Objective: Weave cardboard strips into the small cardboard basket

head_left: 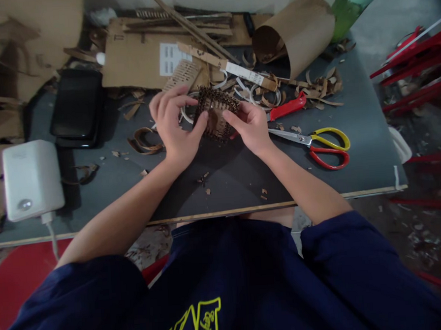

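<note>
Curly-edged cardboard piece: this rough brown thing (215,117) is sitting between my 2 hands, above the dark tabletop (236,186).
Left hand: my thumb is resting on the piece's left part, my index finger is bending beside its upper left edge, and my other fingers are spreading loosely; I am not able to tell whether this hand (174,125) is truly gripping.
Right hand: I am gripping the piece's right side with this hand (253,129), my thumb lying on the front and my fingers curling behind.
Scissors: 1 pair (308,139), with 1 yellow and 1 red handle loop, is lying just right of my right hand.
Red handle: it (287,107) is lying above the scissors, near my right fingers.
Slotted cardboard strip: it (183,74) is lying just beyond my left fingers.
Cardboard tube: it (304,30) is lying on its side, farther back.
White box: it (32,180) is standing at far left, a cable hanging from it.
</note>
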The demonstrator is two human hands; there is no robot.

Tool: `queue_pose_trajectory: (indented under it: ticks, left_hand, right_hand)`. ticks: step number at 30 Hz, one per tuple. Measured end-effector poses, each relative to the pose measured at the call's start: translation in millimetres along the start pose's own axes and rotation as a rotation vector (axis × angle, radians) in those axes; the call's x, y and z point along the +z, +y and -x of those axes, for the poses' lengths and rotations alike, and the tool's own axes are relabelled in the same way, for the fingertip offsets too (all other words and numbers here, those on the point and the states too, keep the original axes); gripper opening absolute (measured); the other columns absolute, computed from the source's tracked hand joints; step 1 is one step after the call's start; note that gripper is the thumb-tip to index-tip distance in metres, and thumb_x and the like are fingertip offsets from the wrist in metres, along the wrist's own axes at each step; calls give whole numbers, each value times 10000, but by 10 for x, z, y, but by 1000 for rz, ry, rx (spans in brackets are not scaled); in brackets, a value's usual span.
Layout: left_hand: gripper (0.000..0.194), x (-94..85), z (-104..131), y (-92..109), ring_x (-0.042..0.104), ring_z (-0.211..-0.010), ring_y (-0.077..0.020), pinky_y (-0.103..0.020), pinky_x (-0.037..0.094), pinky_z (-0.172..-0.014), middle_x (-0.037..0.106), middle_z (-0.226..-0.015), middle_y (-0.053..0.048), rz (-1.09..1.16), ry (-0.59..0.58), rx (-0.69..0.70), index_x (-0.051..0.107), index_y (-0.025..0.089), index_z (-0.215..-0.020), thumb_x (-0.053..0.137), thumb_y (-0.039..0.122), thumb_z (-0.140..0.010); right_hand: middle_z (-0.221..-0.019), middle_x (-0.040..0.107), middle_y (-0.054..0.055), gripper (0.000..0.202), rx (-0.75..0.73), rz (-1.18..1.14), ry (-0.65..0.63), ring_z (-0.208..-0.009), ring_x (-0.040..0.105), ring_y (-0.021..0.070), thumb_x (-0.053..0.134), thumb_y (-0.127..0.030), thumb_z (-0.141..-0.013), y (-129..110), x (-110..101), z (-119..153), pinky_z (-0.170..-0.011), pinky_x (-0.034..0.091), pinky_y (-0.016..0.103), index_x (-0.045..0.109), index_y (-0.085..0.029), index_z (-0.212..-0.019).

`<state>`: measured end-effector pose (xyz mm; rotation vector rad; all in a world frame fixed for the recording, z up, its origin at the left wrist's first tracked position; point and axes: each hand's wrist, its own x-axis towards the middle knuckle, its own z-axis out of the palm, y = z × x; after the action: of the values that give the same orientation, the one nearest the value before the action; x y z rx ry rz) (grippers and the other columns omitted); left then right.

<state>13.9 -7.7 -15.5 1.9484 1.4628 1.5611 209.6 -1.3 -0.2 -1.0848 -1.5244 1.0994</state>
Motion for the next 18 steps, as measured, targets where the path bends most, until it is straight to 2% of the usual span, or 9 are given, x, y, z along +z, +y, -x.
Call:
queue_pose_trajectory:
  ticks: [2, 6, 9, 11, 15, 18]
  left_hand:
    - [223, -69, -16, 56, 371, -1470, -261, -554, 383, -1223, 636, -1295, 0, -26, -80, 44, 615, 262, -1049, 704, 416, -914]
    - [153, -97, -12, 47, 370, -1477, -280, -603, 439, -1144, 693, -1188, -1, -12, -174, 33, 651, 286, -1066, 647, 391, -955]
    - [183, -70, -5, -13, 319, -1499, -305, -621, 445, -1117, 685, -1231, 4, 3, -160, 37, 663, 294, -1048, 693, 421, -919]
    - [206, -58, -8, -41, 272, -1516, -310, -639, 393, -1161, 659, -1282, 15, -13, -126, 59, 663, 286, -1040, 712, 433, -906]
    - [214, -81, -29, -64, 235, -1525, -302, -669, 245, -1250, 595, -1359, 30, -19, -58, 99, 656, 265, -1002, 692, 460, -921]
    - [261, -116, -34, -77, 214, -1526, -332, -673, 272, -1227, 575, -1383, 14, 82, -72, 72, 662, 291, -956, 721, 530, -873]
  right_hand:
    - [-786, 662, -25, 514, 1, -9, -8, -767, 681, 152, 629, -732, -811, -29, 21, 30, -653, 662, 329, 643, -240, -958]
    - [-883, 728, -2, 495, 5, 3, -8, -832, 718, 181, 654, -719, -801, -97, 74, 93, -686, 672, 344, 644, -257, -979]
    - [-995, 762, 25, 475, -44, 33, 9, -937, 738, 212, 654, -696, -821, -125, 93, 126, -795, 674, 377, 660, -273, -1038]
    - [-1029, 768, 28, 455, -85, 70, 14, -978, 741, 219, 650, -673, -840, -136, 91, 138, -839, 668, 383, 662, -273, -1055]
    - [-1004, 777, 28, 411, -163, 160, 48, -961, 749, 214, 644, -632, -870, -167, 75, 157, -856, 660, 372, 661, -256, -1037]
    - [-973, 775, 29, 442, -238, 252, 52, -942, 753, 210, 627, -639, -879, -180, 64, 178, -848, 658, 363, 667, -236, -1054]
